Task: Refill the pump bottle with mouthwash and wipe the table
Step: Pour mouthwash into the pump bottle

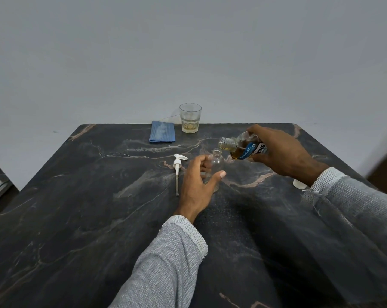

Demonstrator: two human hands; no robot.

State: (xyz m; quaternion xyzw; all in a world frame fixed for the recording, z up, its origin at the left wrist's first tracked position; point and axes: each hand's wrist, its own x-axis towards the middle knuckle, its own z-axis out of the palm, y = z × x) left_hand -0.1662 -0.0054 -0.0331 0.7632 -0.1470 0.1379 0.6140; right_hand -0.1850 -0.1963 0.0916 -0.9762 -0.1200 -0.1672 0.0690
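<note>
A small clear pump bottle (pixel 217 162) stands upright and uncapped on the dark marble table (pixel 88 218). My left hand (pixel 197 185) is wrapped around its body. My right hand (pixel 279 154) holds the mouthwash bottle (pixel 241 146), which has amber liquid and a blue label. It is tilted on its side with its open mouth just above and right of the pump bottle's neck. The white pump head (pixel 178 165) with its tube lies flat on the table left of the pump bottle.
A folded blue cloth (pixel 162 134) lies at the table's far edge. Beside it stands a drinking glass (pixel 190 118) with a little pale liquid. A white cap (pixel 299 184) sits partly hidden under my right wrist. A plain wall rises behind the table.
</note>
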